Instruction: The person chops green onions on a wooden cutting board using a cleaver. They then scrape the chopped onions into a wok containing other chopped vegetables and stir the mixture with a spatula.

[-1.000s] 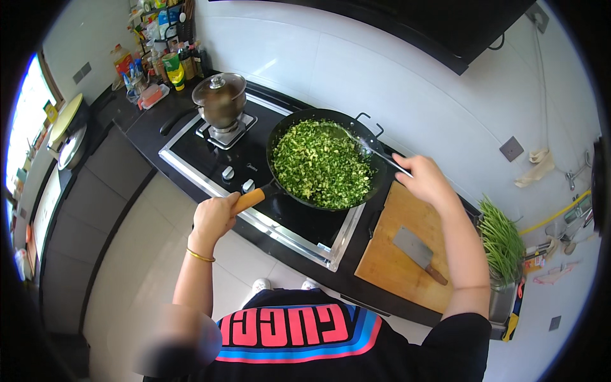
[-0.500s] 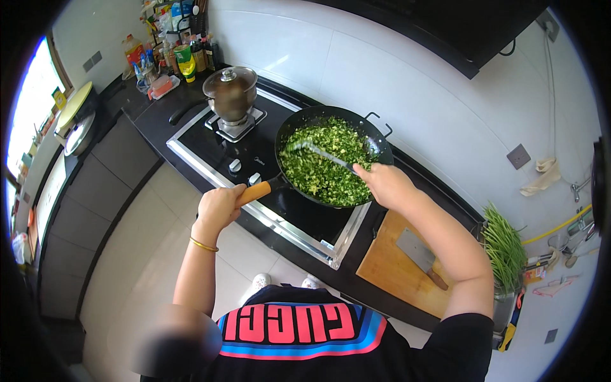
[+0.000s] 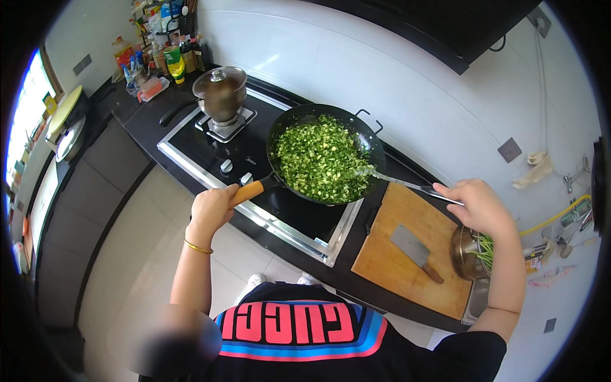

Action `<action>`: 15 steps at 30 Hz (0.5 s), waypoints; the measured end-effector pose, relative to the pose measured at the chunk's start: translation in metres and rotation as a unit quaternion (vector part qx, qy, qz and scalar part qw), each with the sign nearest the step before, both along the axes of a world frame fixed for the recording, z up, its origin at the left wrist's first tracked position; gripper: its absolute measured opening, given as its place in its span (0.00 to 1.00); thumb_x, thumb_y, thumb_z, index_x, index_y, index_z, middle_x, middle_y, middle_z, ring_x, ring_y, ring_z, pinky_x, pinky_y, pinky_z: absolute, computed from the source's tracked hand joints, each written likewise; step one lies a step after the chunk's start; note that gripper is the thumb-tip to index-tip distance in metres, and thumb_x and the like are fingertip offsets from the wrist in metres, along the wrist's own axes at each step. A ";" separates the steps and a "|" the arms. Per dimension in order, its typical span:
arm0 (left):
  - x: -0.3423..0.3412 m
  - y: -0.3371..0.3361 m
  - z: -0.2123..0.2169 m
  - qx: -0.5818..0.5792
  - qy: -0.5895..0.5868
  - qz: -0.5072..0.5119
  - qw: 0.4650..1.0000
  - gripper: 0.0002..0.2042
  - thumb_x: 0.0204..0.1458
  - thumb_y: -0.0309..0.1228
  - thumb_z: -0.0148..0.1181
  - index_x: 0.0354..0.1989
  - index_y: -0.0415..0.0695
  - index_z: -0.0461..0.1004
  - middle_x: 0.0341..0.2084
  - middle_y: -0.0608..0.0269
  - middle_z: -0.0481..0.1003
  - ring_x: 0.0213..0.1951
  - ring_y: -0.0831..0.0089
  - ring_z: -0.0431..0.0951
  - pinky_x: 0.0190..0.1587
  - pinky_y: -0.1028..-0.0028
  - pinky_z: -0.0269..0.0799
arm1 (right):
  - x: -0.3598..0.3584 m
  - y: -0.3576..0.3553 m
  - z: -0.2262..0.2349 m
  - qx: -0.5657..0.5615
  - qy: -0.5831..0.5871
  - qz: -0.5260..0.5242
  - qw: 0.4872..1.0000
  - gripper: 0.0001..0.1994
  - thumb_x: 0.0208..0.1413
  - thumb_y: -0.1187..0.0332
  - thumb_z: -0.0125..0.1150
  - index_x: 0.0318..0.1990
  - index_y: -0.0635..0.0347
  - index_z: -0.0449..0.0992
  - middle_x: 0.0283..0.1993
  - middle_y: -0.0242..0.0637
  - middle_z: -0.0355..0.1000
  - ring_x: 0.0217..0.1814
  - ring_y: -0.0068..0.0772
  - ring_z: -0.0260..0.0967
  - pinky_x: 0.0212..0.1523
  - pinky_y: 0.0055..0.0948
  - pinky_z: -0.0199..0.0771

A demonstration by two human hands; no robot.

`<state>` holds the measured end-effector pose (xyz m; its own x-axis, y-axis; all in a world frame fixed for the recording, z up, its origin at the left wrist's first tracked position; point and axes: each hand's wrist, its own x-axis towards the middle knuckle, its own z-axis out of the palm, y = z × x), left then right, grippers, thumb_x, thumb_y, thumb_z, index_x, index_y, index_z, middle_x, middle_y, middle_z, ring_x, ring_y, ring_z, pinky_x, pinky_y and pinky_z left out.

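Left hand gripping wok handle, right hand gripping spatula

One wok, one lidded pot, one cleaver, one cutting board, two hands.

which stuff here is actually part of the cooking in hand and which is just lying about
In use: black wok of chopped greens, its orange handle in the left hand; metal spatula in the right hand.

Lying about: lidded steel pot, cleaver, wooden cutting board, condiment bottles.

Bottles (colourful labels) crowd counter's far-left corner.
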<state>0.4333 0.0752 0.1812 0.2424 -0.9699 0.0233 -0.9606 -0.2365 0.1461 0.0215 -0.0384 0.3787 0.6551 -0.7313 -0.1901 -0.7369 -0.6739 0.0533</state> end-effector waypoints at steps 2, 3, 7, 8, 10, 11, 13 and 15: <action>-0.001 0.000 0.002 0.007 -0.008 -0.002 1.000 0.18 0.42 0.25 0.56 0.44 0.53 0.72 0.20 0.58 0.74 0.25 0.63 0.75 0.30 0.71 0.70 | 0.011 0.001 0.008 0.017 0.053 -0.008 0.998 0.19 0.44 0.75 0.58 0.48 0.52 0.73 0.26 0.49 0.69 0.30 0.48 0.67 0.33 0.40 0.68; 0.001 0.001 0.000 -0.005 -0.010 -0.004 1.000 0.17 0.41 0.25 0.56 0.43 0.52 0.72 0.19 0.58 0.73 0.25 0.63 0.75 0.29 0.70 0.70 | 0.019 0.002 0.008 0.027 0.078 -0.009 0.997 0.19 0.43 0.75 0.58 0.47 0.53 0.74 0.27 0.50 0.70 0.30 0.49 0.67 0.33 0.40 0.68; 0.001 0.000 -0.005 -0.023 -0.010 -0.016 1.000 0.15 0.40 0.26 0.56 0.40 0.52 0.70 0.17 0.59 0.72 0.24 0.63 0.75 0.28 0.70 0.70 | 0.048 -0.009 -0.044 0.005 0.089 0.033 0.995 0.19 0.44 0.77 0.54 0.47 0.57 0.73 0.28 0.51 0.71 0.32 0.50 0.71 0.34 0.41 0.72; 0.001 -0.001 -0.005 -0.019 -0.011 -0.016 1.000 0.15 0.40 0.26 0.56 0.40 0.52 0.70 0.16 0.59 0.72 0.24 0.63 0.75 0.28 0.70 0.70 | 0.058 -0.012 -0.059 -0.009 0.083 0.010 0.996 0.19 0.43 0.79 0.52 0.46 0.58 0.73 0.28 0.52 0.71 0.33 0.50 0.71 0.32 0.40 0.72; 0.002 -0.001 -0.004 -0.025 -0.015 -0.021 0.999 0.15 0.40 0.26 0.56 0.40 0.52 0.70 0.16 0.59 0.72 0.24 0.62 0.75 0.28 0.69 0.70 | 0.069 -0.024 -0.082 -0.011 0.042 -0.023 0.999 0.19 0.47 0.73 0.57 0.50 0.59 0.70 0.29 0.52 0.70 0.35 0.50 0.69 0.37 0.40 0.71; 0.001 -0.001 -0.004 -0.028 -0.015 -0.025 0.999 0.15 0.40 0.26 0.56 0.41 0.52 0.70 0.16 0.59 0.72 0.24 0.62 0.75 0.28 0.69 0.70 | 0.071 -0.028 -0.090 -0.026 0.016 -0.029 0.999 0.19 0.47 0.73 0.57 0.50 0.60 0.70 0.31 0.52 0.70 0.35 0.50 0.69 0.37 0.39 0.71; 0.002 -0.002 -0.004 -0.028 -0.018 -0.029 0.999 0.16 0.40 0.26 0.56 0.41 0.52 0.70 0.16 0.59 0.72 0.24 0.62 0.75 0.28 0.69 0.70 | 0.068 -0.039 -0.108 -0.069 -0.063 -0.011 0.996 0.16 0.44 0.78 0.53 0.44 0.62 0.73 0.27 0.52 0.68 0.32 0.51 0.70 0.34 0.42 0.71; 0.003 -0.003 -0.006 -0.034 -0.017 -0.037 0.999 0.16 0.40 0.26 0.56 0.42 0.52 0.70 0.16 0.59 0.72 0.23 0.62 0.75 0.28 0.69 0.70 | 0.055 -0.047 -0.100 -0.036 -0.058 -0.027 0.997 0.16 0.46 0.73 0.57 0.45 0.62 0.73 0.32 0.54 0.70 0.36 0.51 0.70 0.38 0.41 0.71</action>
<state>0.4362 0.0720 0.1755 0.1681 -0.9810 0.0966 -0.9797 -0.1554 0.1266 0.0762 -0.0853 0.2791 0.6291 -0.7749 -0.0615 -0.7758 -0.6308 0.0127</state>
